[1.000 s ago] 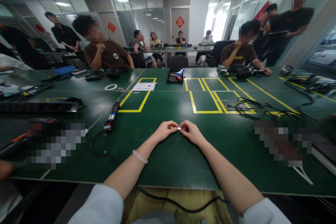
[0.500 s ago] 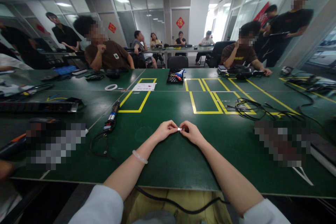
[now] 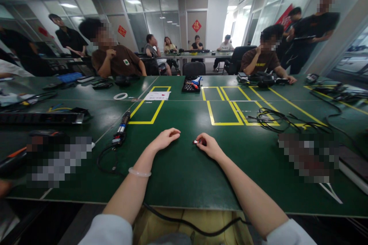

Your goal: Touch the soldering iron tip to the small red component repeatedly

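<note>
My right hand [image 3: 209, 145] pinches a small white and dark red piece [image 3: 196, 142] between thumb and fingertips, just above the green table [image 3: 178, 176]. The piece is too small to tell its kind. To its left, my left hand [image 3: 166, 138] holds nothing, with fingers stretched out and thumb slightly apart. A gap of bare table lies between the two hands. Left of my left hand lies a screwdriver-like cylindrical tool [image 3: 122, 127] with a black cable, its silver and blue body slanting away from me.
A black tray [image 3: 191, 84] with blue-handled tools stands at the back middle. Yellow tape outlines [image 3: 227, 124] mark the table. A white paper [image 3: 156, 95] and a white ring [image 3: 120, 96] lie back left. Black cables [image 3: 268, 116] are coiled at right. Other people sit across the table.
My left hand has let go of the small piece and moved left, its fingers opening out. My right hand keeps the piece in nearly the same place.
</note>
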